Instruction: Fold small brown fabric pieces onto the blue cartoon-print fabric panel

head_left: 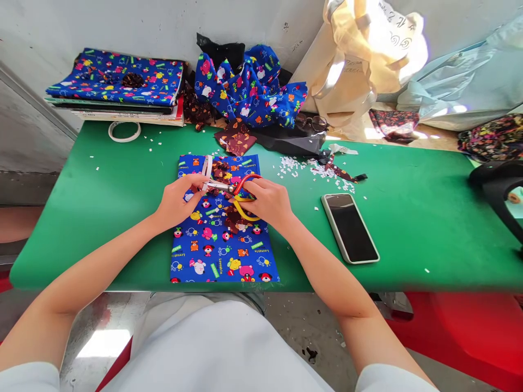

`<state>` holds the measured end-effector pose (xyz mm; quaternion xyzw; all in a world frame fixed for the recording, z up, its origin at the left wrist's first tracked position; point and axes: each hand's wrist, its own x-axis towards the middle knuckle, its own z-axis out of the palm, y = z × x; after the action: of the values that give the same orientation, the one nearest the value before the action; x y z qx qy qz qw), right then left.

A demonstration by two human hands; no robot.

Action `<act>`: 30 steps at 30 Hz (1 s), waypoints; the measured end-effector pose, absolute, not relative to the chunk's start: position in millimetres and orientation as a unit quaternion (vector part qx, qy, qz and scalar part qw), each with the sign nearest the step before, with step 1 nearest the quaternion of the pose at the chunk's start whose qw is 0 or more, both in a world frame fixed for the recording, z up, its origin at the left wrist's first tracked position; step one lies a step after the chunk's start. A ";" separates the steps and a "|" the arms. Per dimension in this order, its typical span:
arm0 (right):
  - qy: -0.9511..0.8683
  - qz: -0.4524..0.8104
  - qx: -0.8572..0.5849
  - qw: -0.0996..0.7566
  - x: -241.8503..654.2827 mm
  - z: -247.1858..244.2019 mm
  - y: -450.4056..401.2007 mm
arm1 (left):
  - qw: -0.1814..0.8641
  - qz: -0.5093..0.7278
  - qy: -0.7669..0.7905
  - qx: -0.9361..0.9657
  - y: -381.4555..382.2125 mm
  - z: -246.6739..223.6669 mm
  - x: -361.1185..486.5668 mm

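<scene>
Operating remotely, I have the left hand's fingers (199, 181) of my left hand (180, 201) pinching white tape (208, 166) and my right hand (267, 201) curled through scissors (231, 189), above blue printed cloth (224, 261) on the table (122, 179); best keep blades square.

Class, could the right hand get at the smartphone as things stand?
Probably yes: the smartphone lies uncovered on the green table, with nothing tall between it and the right hand. That hand holds scissors, though, which it might first set down.
</scene>
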<state>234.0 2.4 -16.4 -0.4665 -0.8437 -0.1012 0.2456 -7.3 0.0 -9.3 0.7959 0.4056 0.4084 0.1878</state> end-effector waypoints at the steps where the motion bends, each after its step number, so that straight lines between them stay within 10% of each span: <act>1: -0.842 -0.103 -0.470 0.246 234.2 -16.1 2.1 | 0.185 0.406 0.408 0.796 -0.1 -8.9 -7.3; 30: -0.771 -0.067 -0.590 0.232 236.8 -21.7 4.7 | 0.047 0.390 0.430 0.813 5.6 -0.6 -14.8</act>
<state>236.8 4.7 -21.7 -0.5899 -0.7705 -0.0667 0.2320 -14.8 5.6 -0.6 0.8126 0.4304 0.3901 0.0471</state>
